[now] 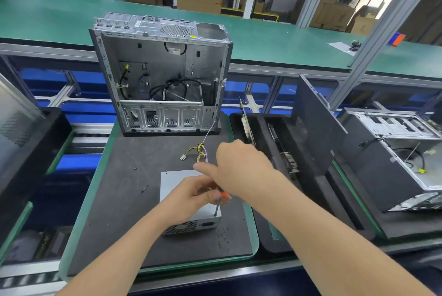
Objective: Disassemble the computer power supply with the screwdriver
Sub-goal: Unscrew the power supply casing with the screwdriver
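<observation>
Left hand [193, 196]: laid on top of the power supply, fingertips pinched on the screwdriver where handle meets shaft.
Screwdriver [216, 207]: upright, orange handle, tip down at the near right corner of the power supply's top.
Power supply [172, 184]: grey metal box near the front of the black foam mat [119, 200], vent grille facing the camera.
Right hand [239, 169]: poised over the orange handle, forefinger stretched out and blurred (other fingers hidden, so cannot tell whether gripping).
Loose screws [222, 236]: scattered on the mat just beside the front right corner of the box.
Cable bundle [202, 152]: yellow and purple wires behind the box, ending in a white connector [183, 157].
Computer case [162, 75]: open, upright at the back of the mat, black cables inside.
Side tray [275, 243]: to the right, black, with circuit cards [247, 125] on edge and a dark panel [315, 128] leaning.
Second case [394, 128]: further right, lying open.
Green bench [263, 32]: across the background, cardboard boxes [198, 1] beyond.
</observation>
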`<state>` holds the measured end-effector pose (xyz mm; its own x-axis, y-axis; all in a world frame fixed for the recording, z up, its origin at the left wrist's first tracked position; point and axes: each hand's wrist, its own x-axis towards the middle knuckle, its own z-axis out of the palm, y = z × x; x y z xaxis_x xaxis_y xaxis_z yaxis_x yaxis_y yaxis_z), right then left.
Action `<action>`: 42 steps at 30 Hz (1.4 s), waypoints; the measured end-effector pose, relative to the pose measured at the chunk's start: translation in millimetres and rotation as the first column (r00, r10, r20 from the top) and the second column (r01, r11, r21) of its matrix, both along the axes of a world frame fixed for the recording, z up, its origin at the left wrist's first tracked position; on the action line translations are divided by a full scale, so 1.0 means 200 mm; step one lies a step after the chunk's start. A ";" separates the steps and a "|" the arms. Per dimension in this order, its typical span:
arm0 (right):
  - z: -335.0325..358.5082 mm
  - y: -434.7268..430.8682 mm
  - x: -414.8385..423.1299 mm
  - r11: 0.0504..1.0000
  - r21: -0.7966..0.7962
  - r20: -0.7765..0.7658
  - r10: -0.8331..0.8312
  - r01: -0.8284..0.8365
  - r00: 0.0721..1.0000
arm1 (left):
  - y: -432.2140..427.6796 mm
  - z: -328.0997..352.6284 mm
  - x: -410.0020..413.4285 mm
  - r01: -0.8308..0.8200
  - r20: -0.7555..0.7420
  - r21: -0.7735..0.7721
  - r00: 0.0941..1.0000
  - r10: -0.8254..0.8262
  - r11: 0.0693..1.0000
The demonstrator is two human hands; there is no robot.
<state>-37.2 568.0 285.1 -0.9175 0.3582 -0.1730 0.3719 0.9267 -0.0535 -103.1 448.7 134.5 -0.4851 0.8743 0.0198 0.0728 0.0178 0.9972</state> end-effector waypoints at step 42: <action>0.07 0.12 -0.02 0.917 -0.172 0.174 0.387 -0.359 0.905 | 0.00 0.00 -0.02 0.035 0.009 0.013 0.999 -0.035 0.999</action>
